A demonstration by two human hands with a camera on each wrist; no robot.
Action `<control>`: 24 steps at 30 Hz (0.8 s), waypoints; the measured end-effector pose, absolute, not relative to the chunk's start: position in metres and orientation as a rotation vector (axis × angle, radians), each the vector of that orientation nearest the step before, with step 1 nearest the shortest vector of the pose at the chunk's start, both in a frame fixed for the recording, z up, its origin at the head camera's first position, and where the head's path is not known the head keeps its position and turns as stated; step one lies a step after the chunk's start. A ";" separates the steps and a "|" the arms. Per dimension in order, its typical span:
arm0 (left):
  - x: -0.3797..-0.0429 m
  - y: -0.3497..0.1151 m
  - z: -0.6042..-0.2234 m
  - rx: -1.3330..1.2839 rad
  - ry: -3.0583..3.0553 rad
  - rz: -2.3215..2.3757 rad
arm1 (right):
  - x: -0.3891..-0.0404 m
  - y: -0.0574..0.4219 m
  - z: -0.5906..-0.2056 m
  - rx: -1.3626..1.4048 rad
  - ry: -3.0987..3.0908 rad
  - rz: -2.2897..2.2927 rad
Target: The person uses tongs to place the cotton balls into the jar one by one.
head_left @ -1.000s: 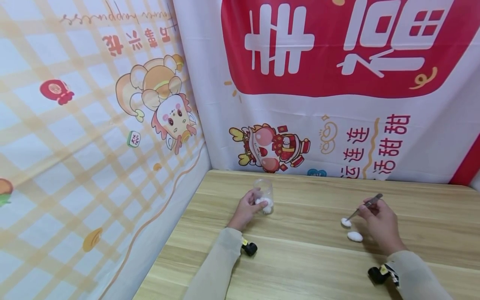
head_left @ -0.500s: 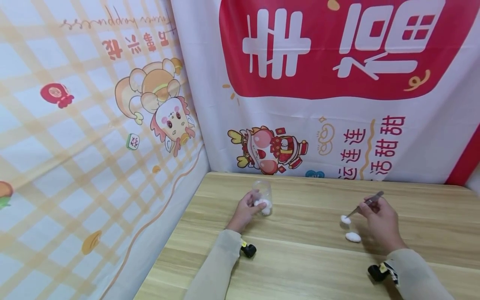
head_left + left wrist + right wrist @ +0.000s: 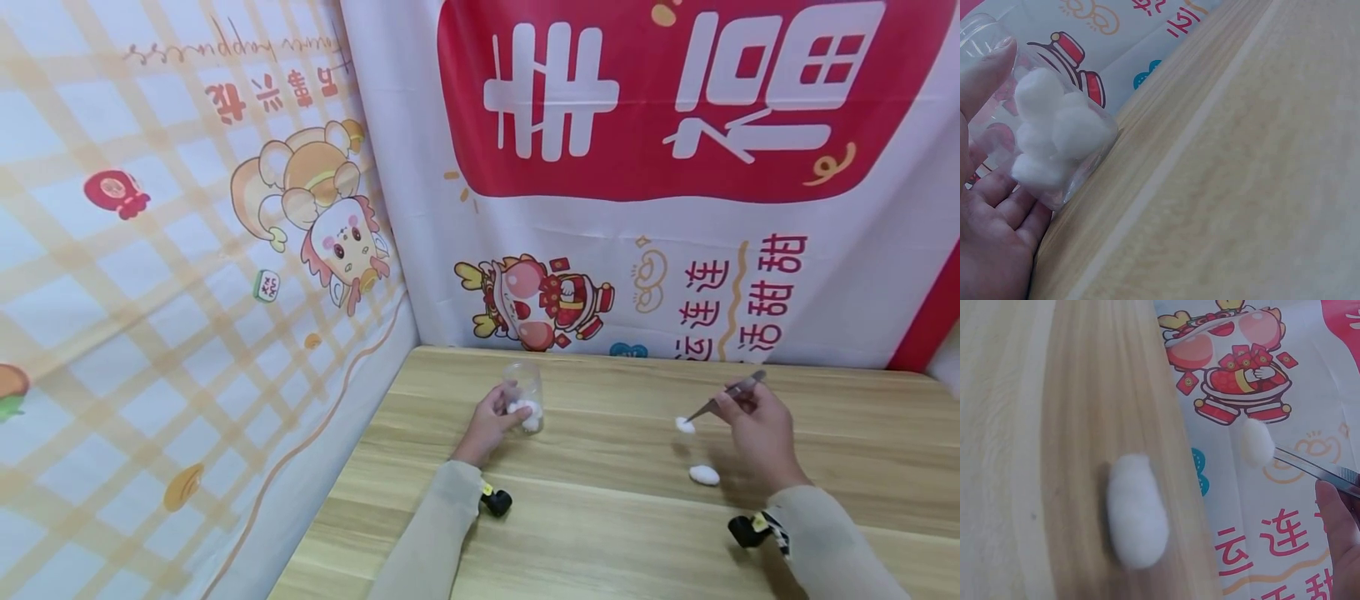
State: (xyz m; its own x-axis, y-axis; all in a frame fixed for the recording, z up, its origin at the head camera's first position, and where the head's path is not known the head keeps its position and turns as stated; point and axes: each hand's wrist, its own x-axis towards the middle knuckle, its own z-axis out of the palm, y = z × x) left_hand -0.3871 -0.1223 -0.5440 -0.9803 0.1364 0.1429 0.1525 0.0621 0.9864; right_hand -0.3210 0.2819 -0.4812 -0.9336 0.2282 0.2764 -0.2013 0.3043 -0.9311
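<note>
My left hand (image 3: 483, 427) grips a clear plastic jar (image 3: 527, 383) around its side, thumb on the near face. Several white cotton balls (image 3: 1063, 128) lie in the lower part of that jar, which rests on the table, as the left wrist view shows. In my right hand (image 3: 767, 437) I hold metal tweezers (image 3: 723, 397), pinched between thumb and fingers. Their tips grasp one cotton ball (image 3: 1257, 442), which hangs above the table. A second cotton ball (image 3: 704, 475) lies on the wood below it, close to my right hand.
The wooden table (image 3: 600, 533) runs back to a white cloth (image 3: 442, 275) with red print. A checked cloth wall (image 3: 150, 333) borders it on the left. Small black cameras are strapped to both wrists.
My right hand has raised the tweezers and the cotton ball in their tips off the table, a little away from me. My left hand and the jar stay in place.
</note>
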 end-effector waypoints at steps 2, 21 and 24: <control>-0.386 -0.122 -0.544 -0.309 -2.279 -2.126 | -0.322 0.279 -0.478 -0.013 -2.192 1.685; -0.388 -0.123 -0.544 -0.312 -2.276 -2.138 | -0.336 0.247 -0.446 0.061 -1.980 1.867; -0.388 -0.122 -0.545 -0.317 -2.269 -2.144 | -0.338 0.241 -0.442 0.072 -1.957 1.871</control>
